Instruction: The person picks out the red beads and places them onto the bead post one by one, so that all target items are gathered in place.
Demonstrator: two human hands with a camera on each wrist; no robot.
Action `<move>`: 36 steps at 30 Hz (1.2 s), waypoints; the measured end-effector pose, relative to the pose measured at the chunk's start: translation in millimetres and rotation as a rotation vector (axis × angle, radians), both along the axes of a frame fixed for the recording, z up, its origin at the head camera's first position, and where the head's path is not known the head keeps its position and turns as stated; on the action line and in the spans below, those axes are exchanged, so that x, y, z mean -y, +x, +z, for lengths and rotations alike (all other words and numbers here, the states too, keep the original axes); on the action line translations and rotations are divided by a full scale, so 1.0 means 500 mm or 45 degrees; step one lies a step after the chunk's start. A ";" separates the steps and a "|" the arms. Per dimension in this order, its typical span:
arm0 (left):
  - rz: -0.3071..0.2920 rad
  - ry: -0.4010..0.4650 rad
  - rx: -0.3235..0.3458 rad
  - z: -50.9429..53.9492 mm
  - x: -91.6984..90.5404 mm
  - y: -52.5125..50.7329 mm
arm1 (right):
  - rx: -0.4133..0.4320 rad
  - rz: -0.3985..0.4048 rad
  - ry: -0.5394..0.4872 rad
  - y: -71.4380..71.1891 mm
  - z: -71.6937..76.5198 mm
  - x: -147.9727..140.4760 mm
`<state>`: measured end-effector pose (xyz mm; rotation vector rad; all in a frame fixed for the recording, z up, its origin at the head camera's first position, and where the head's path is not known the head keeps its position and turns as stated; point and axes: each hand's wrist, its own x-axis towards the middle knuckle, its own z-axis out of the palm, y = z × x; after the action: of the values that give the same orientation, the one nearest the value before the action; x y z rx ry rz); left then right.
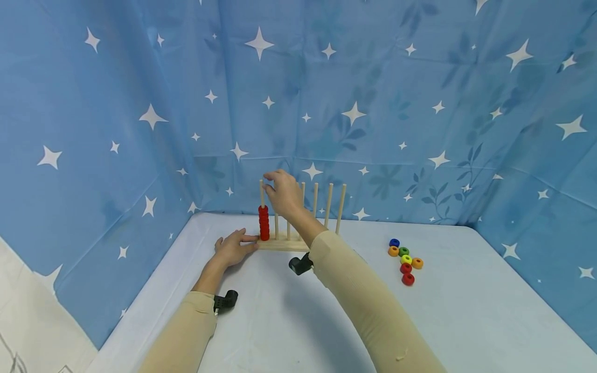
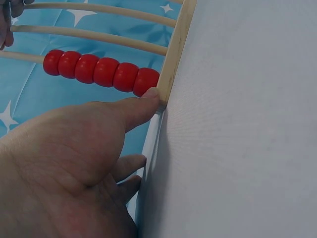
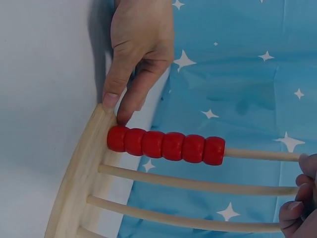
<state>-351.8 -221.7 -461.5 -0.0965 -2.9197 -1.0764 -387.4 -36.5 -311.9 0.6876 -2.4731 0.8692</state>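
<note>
A wooden bead rack (image 1: 280, 245) with several upright pegs stands toward the back of the table. Red beads (image 1: 264, 224) are stacked on its leftmost peg, from the base to about halfway up. My left hand (image 1: 233, 247) pinches the base's left end, thumb (image 2: 143, 99) at the front and a finger behind. Beside the bare top of the leftmost peg (image 3: 262, 154) is my right hand (image 1: 284, 194), thumb and forefinger apart, with no bead visible between them. Only its fingertips (image 3: 293, 209) show at the right wrist view's edge.
Loose beads lie on the white table to the right of the rack: a blue bead (image 1: 394, 242), a green bead (image 1: 403, 251), a yellow bead (image 1: 406, 259), two orange and two red. A blue star-patterned curtain (image 1: 298, 103) hangs close behind the rack.
</note>
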 end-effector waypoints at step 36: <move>-0.009 -0.020 -0.007 -0.003 0.002 -0.005 | -0.296 0.304 -0.409 0.069 -0.005 -0.043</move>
<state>-354.0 -222.7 -462.8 -0.1098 -2.9253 -1.0526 -352.8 -15.1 -314.5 0.9196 -2.0140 1.1696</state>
